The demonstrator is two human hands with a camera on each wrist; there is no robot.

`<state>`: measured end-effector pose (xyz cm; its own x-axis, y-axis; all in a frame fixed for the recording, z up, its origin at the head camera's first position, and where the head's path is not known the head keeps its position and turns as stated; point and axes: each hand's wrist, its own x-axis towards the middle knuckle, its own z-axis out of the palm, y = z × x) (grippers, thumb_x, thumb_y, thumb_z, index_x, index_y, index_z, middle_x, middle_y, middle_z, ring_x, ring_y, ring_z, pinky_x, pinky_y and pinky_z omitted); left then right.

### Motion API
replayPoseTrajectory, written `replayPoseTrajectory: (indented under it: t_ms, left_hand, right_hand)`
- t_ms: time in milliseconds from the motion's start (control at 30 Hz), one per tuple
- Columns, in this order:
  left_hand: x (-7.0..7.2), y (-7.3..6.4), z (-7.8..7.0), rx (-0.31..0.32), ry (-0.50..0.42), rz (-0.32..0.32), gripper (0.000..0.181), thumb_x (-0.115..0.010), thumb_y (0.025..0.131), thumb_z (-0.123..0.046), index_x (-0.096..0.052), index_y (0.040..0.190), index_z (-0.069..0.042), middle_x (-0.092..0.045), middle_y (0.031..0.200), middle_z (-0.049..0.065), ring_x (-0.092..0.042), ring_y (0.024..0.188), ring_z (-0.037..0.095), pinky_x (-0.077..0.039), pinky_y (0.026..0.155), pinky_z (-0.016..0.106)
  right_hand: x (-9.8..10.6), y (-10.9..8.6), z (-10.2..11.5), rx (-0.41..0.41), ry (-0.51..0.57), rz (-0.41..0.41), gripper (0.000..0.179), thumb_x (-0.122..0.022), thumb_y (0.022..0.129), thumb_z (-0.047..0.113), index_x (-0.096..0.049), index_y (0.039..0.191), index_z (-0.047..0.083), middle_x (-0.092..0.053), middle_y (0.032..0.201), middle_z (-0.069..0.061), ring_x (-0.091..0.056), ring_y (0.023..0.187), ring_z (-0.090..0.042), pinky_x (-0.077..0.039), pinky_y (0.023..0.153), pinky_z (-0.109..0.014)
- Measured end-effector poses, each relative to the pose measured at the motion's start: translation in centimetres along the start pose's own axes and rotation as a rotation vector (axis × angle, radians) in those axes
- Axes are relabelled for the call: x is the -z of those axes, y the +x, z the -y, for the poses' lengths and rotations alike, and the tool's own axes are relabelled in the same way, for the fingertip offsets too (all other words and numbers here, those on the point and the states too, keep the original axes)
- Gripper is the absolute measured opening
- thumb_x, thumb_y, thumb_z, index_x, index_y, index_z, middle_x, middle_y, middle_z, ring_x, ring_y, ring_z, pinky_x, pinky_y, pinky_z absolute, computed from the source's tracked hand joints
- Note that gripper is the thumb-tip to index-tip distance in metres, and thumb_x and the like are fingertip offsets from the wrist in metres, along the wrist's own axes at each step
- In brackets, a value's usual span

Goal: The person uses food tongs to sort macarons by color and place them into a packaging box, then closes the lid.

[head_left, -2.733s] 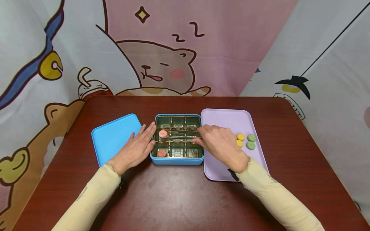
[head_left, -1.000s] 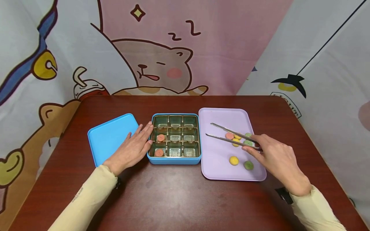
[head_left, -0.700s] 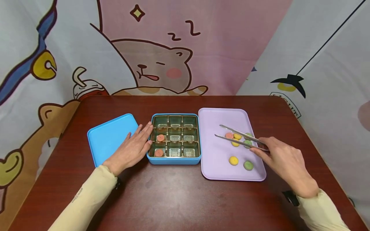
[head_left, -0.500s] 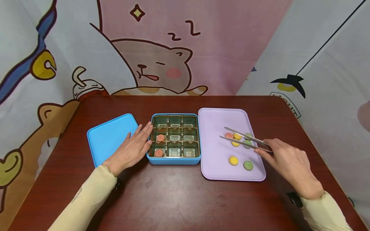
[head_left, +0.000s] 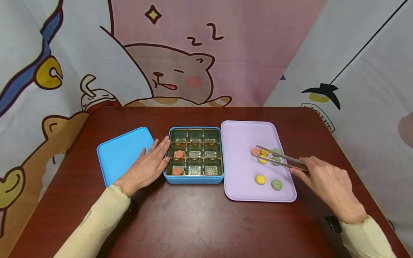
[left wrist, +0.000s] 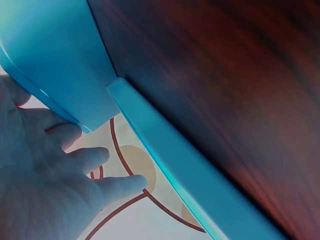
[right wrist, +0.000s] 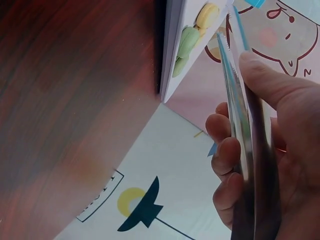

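My right hand [head_left: 329, 184] grips metal tongs [head_left: 284, 156], whose two tips are spread on either side of a pink macaron-like disc [head_left: 255, 152] on the lilac tray [head_left: 238, 186]. Beside that disc sit yellow discs [head_left: 262, 159] and green discs [head_left: 276, 161], partly covered by the tongs. Nearer the front lie another yellow disc [head_left: 260, 179] and a green one [head_left: 276, 185]. With fingers extended, my left hand [head_left: 145, 166] rests against the left side of the blue box [head_left: 193, 180]. Two pink discs [head_left: 179, 154] sit in the box's left column, in the middle and front compartments.
A blue lid [head_left: 124, 154] lies tilted on the table left of the box, partly under my left forearm's line. The box holds a gold divided insert [head_left: 195, 145]. A patterned cloth [head_left: 242, 53] hangs behind the brown table [head_left: 200, 222].
My right hand has moved from over the box to the tray's right side, drawing the tongs back until their tips reach the pink disc. The left hand stays against the box.
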<state>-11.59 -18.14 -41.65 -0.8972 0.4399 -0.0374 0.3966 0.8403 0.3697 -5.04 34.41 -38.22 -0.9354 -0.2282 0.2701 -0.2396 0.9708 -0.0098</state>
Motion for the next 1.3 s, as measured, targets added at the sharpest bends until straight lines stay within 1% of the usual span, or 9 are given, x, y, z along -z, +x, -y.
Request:
replayPoseTrajectory:
  t_ms: [367, 500, 600, 867, 900, 967, 1100, 1133, 1300]
  left_hand:
    - [-0.1, -0.1, 0.0, -0.005, 0.002, -0.01, 0.062, -0.034, 0.113, -0.037, -0.017, 0.167, -0.009, -0.012, 0.173, 0.006, -0.013, 0.157, 0.039, -0.017, 0.117, 0.072]
    - [-0.1, -0.1, 0.0, -0.004, -0.004, -0.009, 0.062, -0.036, 0.113, -0.035, -0.018, 0.166, -0.009, -0.012, 0.173, 0.006, -0.013, 0.157, 0.039, -0.017, 0.117, 0.072]
    - [0.0, -0.1, 0.1, -0.003, -0.006, -0.008, 0.061, -0.036, 0.113, -0.034, -0.018, 0.166, -0.009, -0.012, 0.173, 0.006, -0.013, 0.157, 0.039, -0.017, 0.117, 0.072]
    - [0.0, -0.1, 0.0, -0.003, -0.002, -0.009, 0.062, -0.033, 0.113, -0.038, -0.016, 0.167, -0.01, -0.011, 0.173, 0.006, -0.012, 0.158, 0.039, -0.017, 0.117, 0.072]
    - [0.0, -0.1, 0.1, -0.002, -0.001, -0.008, 0.062, -0.032, 0.113, -0.038, -0.016, 0.167, -0.011, -0.011, 0.173, 0.006, -0.012, 0.158, 0.039, -0.017, 0.117, 0.071]
    - [0.0, -0.1, 0.0, -0.001, -0.001, -0.007, 0.062, -0.033, 0.113, -0.038, -0.016, 0.167, -0.01, -0.011, 0.173, 0.006, -0.012, 0.158, 0.039, -0.017, 0.117, 0.072]
    - [0.1, 0.0, -0.1, 0.005, -0.009, 0.003, 0.063, -0.033, 0.113, -0.038, -0.015, 0.167, -0.012, -0.01, 0.173, 0.004, -0.011, 0.158, 0.037, -0.016, 0.118, 0.071]
    - [0.1, 0.0, -0.1, 0.005, -0.009, 0.006, 0.063, -0.033, 0.113, -0.039, -0.015, 0.167, -0.011, -0.01, 0.173, 0.004, -0.011, 0.158, 0.037, -0.016, 0.118, 0.071]
    - [0.1, 0.0, -0.1, 0.006, -0.004, 0.01, 0.063, -0.03, 0.113, -0.042, -0.015, 0.167, -0.012, -0.009, 0.173, 0.003, -0.01, 0.158, 0.037, -0.016, 0.118, 0.07]
  right_hand:
    - [0.0, 0.3, 0.0, 0.027, -0.024, -0.011, 0.043, -0.091, 0.079, 0.033, -0.07, 0.099, 0.001, -0.065, 0.074, -0.009, -0.04, 0.047, -0.013, -0.029, 0.038, -0.027]
    - [-0.1, 0.4, 0.0, 0.041, -0.026, -0.02, 0.059, -0.066, 0.091, 0.061, -0.071, 0.099, 0.002, -0.065, 0.073, -0.007, -0.04, 0.047, -0.012, -0.029, 0.038, -0.027]
    - [-0.2, 0.4, 0.0, 0.048, -0.023, -0.026, 0.07, -0.049, 0.091, 0.067, -0.072, 0.099, 0.002, -0.066, 0.074, -0.008, -0.04, 0.046, -0.012, -0.029, 0.038, -0.026]
    - [-0.4, 0.7, 0.3, 0.062, -0.01, -0.047, 0.088, -0.026, 0.091, 0.078, -0.073, 0.099, 0.004, -0.067, 0.075, -0.006, -0.042, 0.046, -0.012, -0.03, 0.037, -0.027]
    - [-0.5, 0.8, 0.4, 0.066, -0.009, -0.048, 0.086, -0.029, 0.092, 0.077, -0.073, 0.099, 0.004, -0.066, 0.074, -0.005, -0.041, 0.046, -0.011, -0.03, 0.037, -0.027]
    - [-0.6, 1.0, 0.6, 0.071, -0.01, -0.046, 0.073, -0.051, 0.093, 0.073, -0.073, 0.1, 0.004, -0.065, 0.073, -0.005, -0.04, 0.046, -0.011, -0.03, 0.038, -0.027]
    - [-0.7, 1.3, 1.1, 0.059, -0.013, -0.018, 0.047, -0.088, 0.081, 0.042, -0.073, 0.102, 0.002, -0.064, 0.071, -0.005, -0.038, 0.046, -0.01, -0.029, 0.038, -0.026]
    - [-0.7, 1.3, 1.1, 0.052, -0.013, -0.011, 0.046, -0.091, 0.077, 0.036, -0.073, 0.102, 0.002, -0.064, 0.071, -0.005, -0.037, 0.046, -0.011, -0.029, 0.038, -0.026]
    - [-0.6, 1.3, 1.2, 0.035, -0.019, 0.012, 0.048, -0.093, 0.076, 0.036, -0.074, 0.103, 0.001, -0.064, 0.071, -0.005, -0.037, 0.046, -0.011, -0.029, 0.038, -0.027]
